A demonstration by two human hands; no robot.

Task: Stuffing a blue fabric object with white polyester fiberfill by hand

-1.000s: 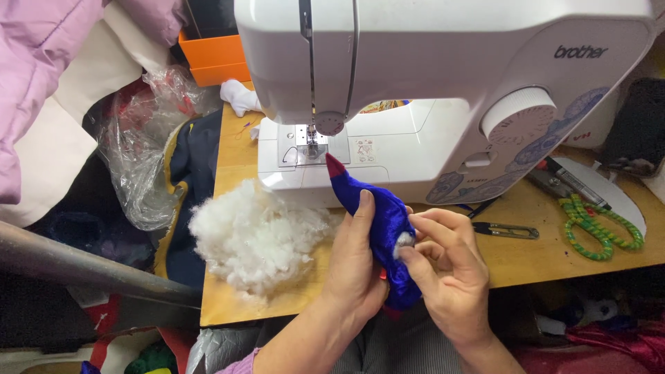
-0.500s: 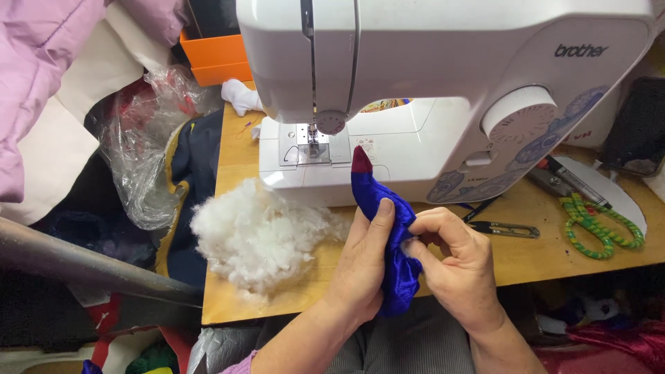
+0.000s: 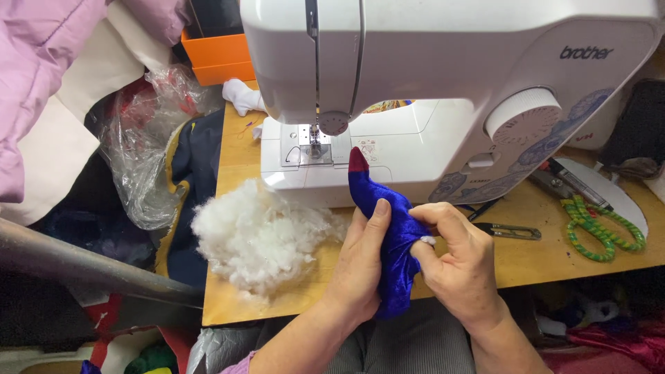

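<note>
A shiny blue cloth tube (image 3: 388, 215) with a dark red tip points up toward the white sewing machine (image 3: 429, 90). My left hand (image 3: 360, 266) wraps around the cloth from the left, thumb lying along it. My right hand (image 3: 460, 266) pinches the cloth's open side, and a bit of white stuffing shows at my fingertips. A loose heap of white stuffing (image 3: 260, 235) lies on the wooden table (image 3: 533, 256) just left of my left hand.
Thread snips (image 3: 509, 230) and a coil of green cord (image 3: 599, 232) lie right of my hands. A crumpled clear plastic bag (image 3: 149, 149), an orange box (image 3: 218, 59) and pink fabric (image 3: 41, 76) crowd the left. A grey metal bar (image 3: 83, 266) runs below.
The blue cloth has swung upright, its red tip rising toward the machine. My right fingers have pressed the white stuffing further into the cloth's opening.
</note>
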